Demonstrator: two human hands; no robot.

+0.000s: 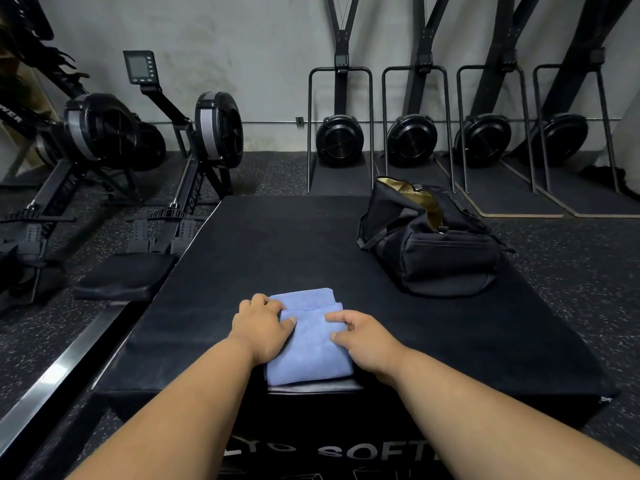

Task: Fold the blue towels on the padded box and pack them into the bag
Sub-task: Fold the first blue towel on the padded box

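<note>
My left hand (261, 329) lies on the left side of the folded light-blue terry towel (309, 341), fingers curled over its edge and thumb flat on top. My right hand (363, 341) lies on the right side, fingers bent loosely and pressing the cloth down; I cannot tell whether it grips. The towel sits at the near edge of the black padded box (277, 251), its stitched hem running across between my hands. The black fabric duffel bag (433, 244) with a tan lining stands open at the far right of the box, well apart from the towel. 2 black rowing machines (194, 150) stand on the speckled floor to the left
</note>
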